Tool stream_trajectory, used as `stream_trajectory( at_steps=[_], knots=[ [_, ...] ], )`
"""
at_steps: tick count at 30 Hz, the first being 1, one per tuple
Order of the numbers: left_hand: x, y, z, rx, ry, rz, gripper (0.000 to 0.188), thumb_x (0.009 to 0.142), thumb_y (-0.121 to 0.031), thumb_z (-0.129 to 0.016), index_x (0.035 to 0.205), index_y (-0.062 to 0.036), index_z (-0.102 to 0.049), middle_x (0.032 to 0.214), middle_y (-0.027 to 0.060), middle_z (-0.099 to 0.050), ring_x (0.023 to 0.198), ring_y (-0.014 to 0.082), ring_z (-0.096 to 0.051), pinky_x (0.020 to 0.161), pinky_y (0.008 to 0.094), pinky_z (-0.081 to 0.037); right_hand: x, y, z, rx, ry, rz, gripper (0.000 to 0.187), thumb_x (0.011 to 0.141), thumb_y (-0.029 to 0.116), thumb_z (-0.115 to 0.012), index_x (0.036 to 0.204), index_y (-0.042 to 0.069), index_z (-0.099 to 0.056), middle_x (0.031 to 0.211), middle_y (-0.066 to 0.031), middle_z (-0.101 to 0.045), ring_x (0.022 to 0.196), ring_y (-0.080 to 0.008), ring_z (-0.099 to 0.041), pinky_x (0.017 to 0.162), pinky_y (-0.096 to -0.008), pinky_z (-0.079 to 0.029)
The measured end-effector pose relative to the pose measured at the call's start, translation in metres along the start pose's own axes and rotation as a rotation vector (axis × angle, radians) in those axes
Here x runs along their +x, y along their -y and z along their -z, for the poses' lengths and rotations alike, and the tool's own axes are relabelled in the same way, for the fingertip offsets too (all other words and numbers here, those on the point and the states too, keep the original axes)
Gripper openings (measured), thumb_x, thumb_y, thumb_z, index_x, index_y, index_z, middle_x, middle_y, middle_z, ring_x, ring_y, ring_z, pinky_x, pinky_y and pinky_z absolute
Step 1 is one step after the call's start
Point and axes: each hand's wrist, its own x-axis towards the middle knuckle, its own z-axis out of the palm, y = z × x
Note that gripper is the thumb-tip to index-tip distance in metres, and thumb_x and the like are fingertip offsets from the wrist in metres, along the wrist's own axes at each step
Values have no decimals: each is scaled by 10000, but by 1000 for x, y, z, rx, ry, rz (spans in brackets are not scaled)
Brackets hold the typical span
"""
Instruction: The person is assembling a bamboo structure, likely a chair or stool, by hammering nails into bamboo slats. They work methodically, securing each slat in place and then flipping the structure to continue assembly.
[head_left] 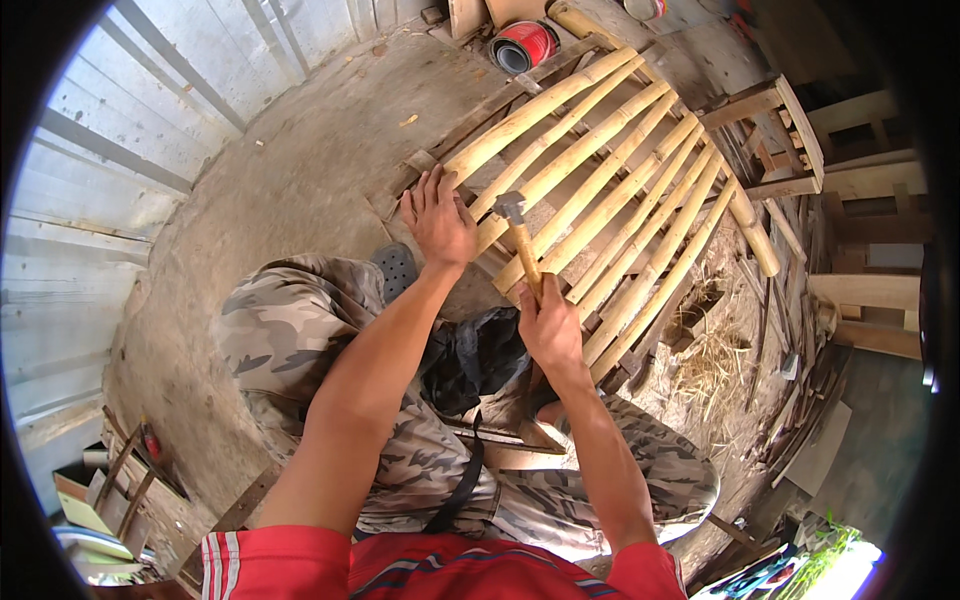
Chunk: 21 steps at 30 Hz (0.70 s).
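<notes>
My right hand (552, 322) is wrapped round the wooden handle of a hammer (524, 248). Its dark metal head lies over the near ends of the bamboo slats (600, 132), at the left side of the frame they form. The slats run side by side across wooden crosspieces. My left hand (440, 222) rests with fingers stretched out at the near end of the leftmost slats, a little left of the hammer head. Whether a nail sits under its fingertips cannot be seen. A black cloth bag (472, 360) lies between my knees, just below the frame.
A red can (524, 46) lies on its side beyond the frame. Wooden crates (765, 135) stand to the right, with straw (715, 365) and scrap wood on the ground near them. Corrugated metal sheeting (110, 190) walls the left. A grey clog (395, 270) shows beside my left forearm.
</notes>
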Motion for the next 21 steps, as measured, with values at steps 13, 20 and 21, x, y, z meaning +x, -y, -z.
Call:
stream_trajectory(
  at_steps=[13,20,21],
  knots=[
    [-2,4,-3,-4,-21,-18,344,985,-122,-478,1323,-81,-521,1472,126,-474,1435,301,-338,1206,518,-141,3,14,11,15,-25,-1,261,996,241,-604,950,2,-509,674,-274,-623,641,-483,-645,499,-521,-470],
    [0,1,-5,22,-5,-1,381,975,-110,-488,1356,-80,-492,1471,116,-477,1434,295,-339,1214,515,-136,-3,3,-1,84,-141,50,286,1019,261,-595,992,-8,-503,577,-170,-564,494,-290,-624,472,-419,-462],
    [0,-1,-4,15,6,-1,384,977,-112,-485,1360,-80,-488,1473,116,-474,1436,294,-336,1215,514,-133,1,-11,-9,-2,-37,-24,286,1012,248,-604,978,-21,-512,562,-183,-562,476,-309,-622,451,-430,-461]
  ],
)
